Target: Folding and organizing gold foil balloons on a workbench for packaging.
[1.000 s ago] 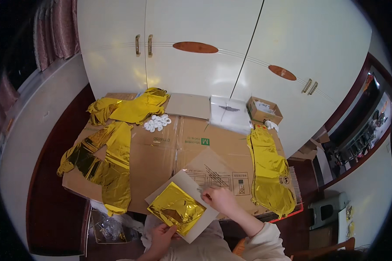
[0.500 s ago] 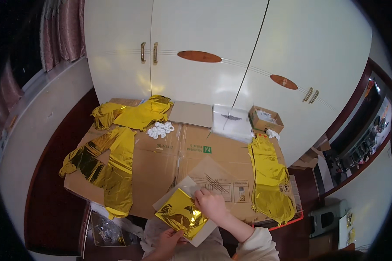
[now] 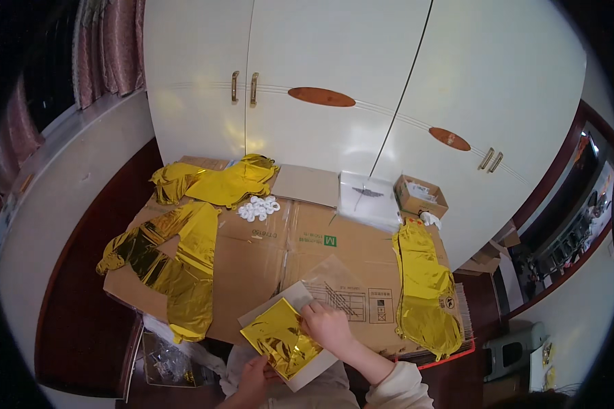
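Your left hand (image 3: 255,379) pinches the near-left edge of the folded gold foil (image 3: 280,339), thumb on top; your right hand (image 3: 327,327) has its fingers bunched over the foil's right side, but you can't tell from here what they grip, if anything. The foil lies on a pale card (image 3: 314,376), tilted above your lap at the near edge of the cardboard (image 3: 249,266). If your left thumb slackens, the slick foil could slide off the card; a hard tug from the right could crease it. Beyond, clear film (image 3: 331,270) reaches out over the cardboard and could snag on the card's corner.
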`<action>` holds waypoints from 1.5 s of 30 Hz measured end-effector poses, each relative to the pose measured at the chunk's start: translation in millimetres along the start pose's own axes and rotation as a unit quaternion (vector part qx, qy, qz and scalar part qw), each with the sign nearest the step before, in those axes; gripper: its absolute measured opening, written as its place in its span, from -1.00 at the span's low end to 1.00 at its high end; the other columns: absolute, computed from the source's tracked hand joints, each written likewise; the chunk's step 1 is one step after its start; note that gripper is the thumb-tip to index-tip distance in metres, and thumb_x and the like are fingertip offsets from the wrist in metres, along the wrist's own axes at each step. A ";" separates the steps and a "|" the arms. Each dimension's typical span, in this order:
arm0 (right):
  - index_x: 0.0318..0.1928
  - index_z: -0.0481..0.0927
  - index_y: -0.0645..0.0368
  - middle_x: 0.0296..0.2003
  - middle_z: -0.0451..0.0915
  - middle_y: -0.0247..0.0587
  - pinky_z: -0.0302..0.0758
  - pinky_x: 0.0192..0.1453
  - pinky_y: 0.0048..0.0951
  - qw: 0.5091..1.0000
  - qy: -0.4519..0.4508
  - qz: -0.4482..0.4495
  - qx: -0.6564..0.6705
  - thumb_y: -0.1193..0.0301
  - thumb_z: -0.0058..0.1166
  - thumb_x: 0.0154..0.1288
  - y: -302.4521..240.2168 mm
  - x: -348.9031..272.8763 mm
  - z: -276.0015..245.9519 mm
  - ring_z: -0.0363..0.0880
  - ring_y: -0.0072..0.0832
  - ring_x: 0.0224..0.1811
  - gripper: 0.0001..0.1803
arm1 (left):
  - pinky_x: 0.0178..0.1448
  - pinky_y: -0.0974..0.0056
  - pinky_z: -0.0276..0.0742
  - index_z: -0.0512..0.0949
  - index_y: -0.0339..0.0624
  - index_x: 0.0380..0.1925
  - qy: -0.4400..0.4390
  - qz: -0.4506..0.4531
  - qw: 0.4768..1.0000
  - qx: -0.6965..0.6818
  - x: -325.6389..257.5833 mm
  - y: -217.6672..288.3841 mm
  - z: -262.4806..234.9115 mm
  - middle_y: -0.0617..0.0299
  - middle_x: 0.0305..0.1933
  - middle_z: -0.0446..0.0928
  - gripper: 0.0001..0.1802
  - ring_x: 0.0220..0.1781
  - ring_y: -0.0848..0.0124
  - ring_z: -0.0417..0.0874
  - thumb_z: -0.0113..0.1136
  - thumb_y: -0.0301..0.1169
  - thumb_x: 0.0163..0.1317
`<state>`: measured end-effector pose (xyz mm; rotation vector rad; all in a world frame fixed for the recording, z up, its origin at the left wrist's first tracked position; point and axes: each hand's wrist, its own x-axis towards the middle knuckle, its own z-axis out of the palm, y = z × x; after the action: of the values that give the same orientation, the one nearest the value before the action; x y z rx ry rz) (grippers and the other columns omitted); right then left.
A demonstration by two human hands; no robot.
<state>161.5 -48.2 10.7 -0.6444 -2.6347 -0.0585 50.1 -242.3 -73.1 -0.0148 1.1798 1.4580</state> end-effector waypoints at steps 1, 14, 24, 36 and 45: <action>-0.39 0.49 0.08 -0.45 0.52 -0.27 0.58 -0.48 -0.38 1.000 -0.001 0.005 0.002 0.40 0.18 0.03 -1.8 0.2 3.2 0.64 -0.39 -0.45 -0.85 | -0.11 0.16 0.69 0.52 -0.29 -0.10 0.001 0.010 1.000 0.011 9.2 -11.3 -12.4 0.03 -0.18 0.66 -0.69 -0.23 0.26 0.72 -0.06 -0.26 0.46; -0.36 0.53 0.11 -0.44 0.58 -0.25 0.61 -0.38 -0.28 0.995 -0.044 0.075 0.038 0.35 0.17 0.06 -2.4 20.1 22.4 0.67 -0.31 -0.37 -0.84 | -0.15 0.23 0.67 0.56 -0.35 -0.14 -0.041 -0.029 0.997 0.066 -11.3 10.5 13.3 0.02 -0.23 0.67 -0.69 -0.24 0.26 0.73 0.04 -0.27 0.42; -0.47 0.47 0.04 -0.49 0.44 -0.34 0.54 -0.46 -0.36 0.998 0.044 -0.027 -0.026 0.34 0.21 0.06 -9.5 12.4 21.5 0.58 -0.41 -0.43 -0.83 | -0.22 0.35 0.66 0.56 -0.45 -0.17 -0.067 -0.041 0.993 0.088 -10.9 16.0 13.0 0.00 -0.23 0.68 -0.67 -0.29 0.32 0.74 0.11 -0.29 0.39; -0.49 0.43 0.06 -0.48 0.42 -0.35 0.53 -0.46 -0.40 0.996 0.064 -0.058 -0.019 0.35 0.18 0.05 -17.6 14.8 15.8 0.57 -0.44 -0.40 -0.82 | -0.23 0.40 0.64 0.55 -0.43 -0.17 -0.048 -0.062 0.991 0.106 -12.3 24.8 20.5 0.05 -0.26 0.67 -0.70 -0.25 0.32 0.75 0.12 -0.32 0.40; -0.46 0.44 0.08 -0.47 0.43 -0.33 0.54 -0.41 -0.42 0.998 0.042 -0.045 -0.023 0.39 0.13 0.02 -14.5 11.1 5.0 0.55 -0.43 -0.38 -0.87 | -0.25 0.39 0.63 0.56 -0.40 -0.16 -0.020 -0.014 0.993 0.117 -13.3 12.1 32.4 0.10 -0.23 0.66 -0.72 -0.27 0.33 0.75 0.09 -0.33 0.42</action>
<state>144.1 -55.6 11.5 -0.5262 -2.5858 -0.1703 64.2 -228.7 -41.7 0.1576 1.3067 1.2818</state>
